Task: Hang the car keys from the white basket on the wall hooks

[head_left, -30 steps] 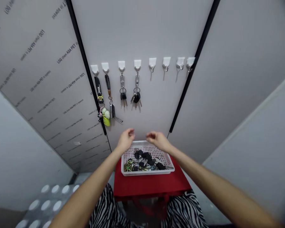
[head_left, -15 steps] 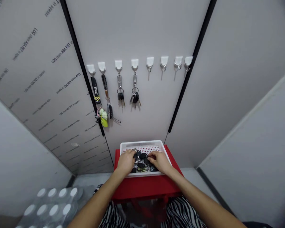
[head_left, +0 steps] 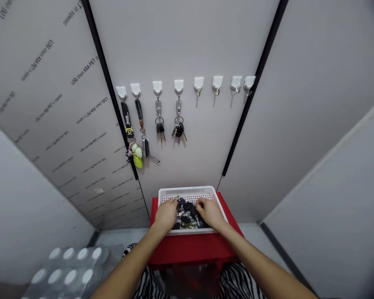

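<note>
A white perforated basket (head_left: 187, 191) sits on a small red stool (head_left: 193, 247) against the wall. It holds several dark key bunches (head_left: 187, 209). My left hand (head_left: 166, 214) rests in the basket's left half, fingers curled down among the keys. My right hand (head_left: 210, 212) lies in the right half, fingers bent onto the keys. What either hand grips is hidden by the fingers. On the wall above runs a row of white hooks (head_left: 198, 83); the left ones carry key bunches (head_left: 178, 128), the right ones are bare.
A black strap keyring with a yellow-green charm (head_left: 137, 157) hangs at the far left of the row. Black vertical strips (head_left: 249, 95) divide the wall panels. Grey dotted floor tiles (head_left: 71, 268) lie at the lower left. Zebra-print trousers (head_left: 146, 286) show below the stool.
Both hands dropped from above the basket's far rim into the basket and now rest on the keys. In the last half second they barely moved.
</note>
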The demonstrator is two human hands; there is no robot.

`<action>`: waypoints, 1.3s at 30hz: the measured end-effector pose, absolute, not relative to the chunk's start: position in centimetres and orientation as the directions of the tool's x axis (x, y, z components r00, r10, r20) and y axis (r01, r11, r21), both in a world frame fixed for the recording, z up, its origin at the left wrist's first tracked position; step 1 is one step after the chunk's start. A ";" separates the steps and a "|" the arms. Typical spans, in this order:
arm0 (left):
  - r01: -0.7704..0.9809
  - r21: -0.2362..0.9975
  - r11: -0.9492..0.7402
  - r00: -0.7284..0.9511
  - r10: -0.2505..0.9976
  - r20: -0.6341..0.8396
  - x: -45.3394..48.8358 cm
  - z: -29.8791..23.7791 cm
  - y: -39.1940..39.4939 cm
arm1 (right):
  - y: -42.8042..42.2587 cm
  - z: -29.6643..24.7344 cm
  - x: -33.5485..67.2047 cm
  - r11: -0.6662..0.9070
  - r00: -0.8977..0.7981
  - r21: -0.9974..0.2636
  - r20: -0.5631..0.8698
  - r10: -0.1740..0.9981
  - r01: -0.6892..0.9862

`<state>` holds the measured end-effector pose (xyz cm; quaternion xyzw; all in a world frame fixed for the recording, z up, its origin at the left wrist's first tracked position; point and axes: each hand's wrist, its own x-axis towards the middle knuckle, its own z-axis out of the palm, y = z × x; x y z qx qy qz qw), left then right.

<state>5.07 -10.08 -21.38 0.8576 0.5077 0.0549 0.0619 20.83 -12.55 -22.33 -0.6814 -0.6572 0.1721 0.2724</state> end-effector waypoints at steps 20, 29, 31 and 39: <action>0.178 0.955 -0.238 0.440 0.887 0.139 8.2 -20.3 -9.8 | -12.1 -18.3 20.9 0.243 0.120 -0.850 0.333 0.935 0.467; -0.008 0.920 -0.391 0.263 0.887 0.379 11.4 -9.4 -6.8 | -7.6 -4.9 22.4 0.402 0.223 -0.792 0.541 0.811 0.459; 0.020 0.880 -0.474 0.186 0.867 0.463 11.9 -6.3 -6.2 | -6.3 -1.8 22.3 0.433 0.282 -0.797 0.569 0.773 0.421; 0.331 0.732 -0.596 0.109 0.794 0.597 12.3 1.4 -4.4 | -2.2 5.1 21.9 0.434 0.470 -0.792 0.606 0.641 0.429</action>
